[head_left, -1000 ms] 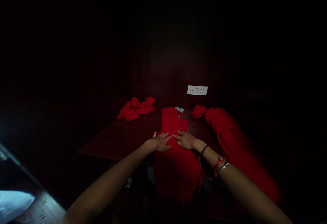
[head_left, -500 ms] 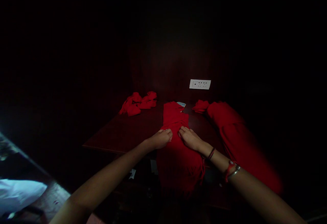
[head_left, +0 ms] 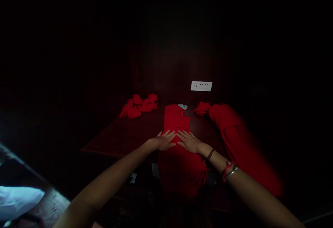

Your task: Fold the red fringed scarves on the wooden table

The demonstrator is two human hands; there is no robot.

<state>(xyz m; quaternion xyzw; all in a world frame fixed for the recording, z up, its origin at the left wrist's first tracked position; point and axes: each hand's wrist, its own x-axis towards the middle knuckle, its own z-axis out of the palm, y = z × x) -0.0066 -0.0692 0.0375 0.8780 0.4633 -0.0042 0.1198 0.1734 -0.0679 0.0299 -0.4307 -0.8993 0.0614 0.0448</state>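
Note:
A red fringed scarf (head_left: pixel 179 162) lies lengthwise over the table (head_left: pixel 125 132), and its fringed end hangs down over the front edge. My left hand (head_left: pixel 165 141) rests flat on the scarf's left side with fingers spread. Opposite it, my right hand (head_left: pixel 189 142) presses on the cloth, its fingers also spread and pointing inward. Neither hand grips anything. The scarf's far part shows a few folds beyond my fingertips.
Crumpled red cloth (head_left: pixel 139 106) sits at the table's back left. A long red cloth (head_left: pixel 239 141) drapes along the right, beside a small red bundle (head_left: pixel 202 108). Behind the scarf lies a flat pale-blue item (head_left: pixel 182 106). A white socket panel (head_left: pixel 201 86) is on the wall.
Both hands have gone from curled fingers pinching the scarf to lying flat with fingers spread on it. The view has shifted slightly.

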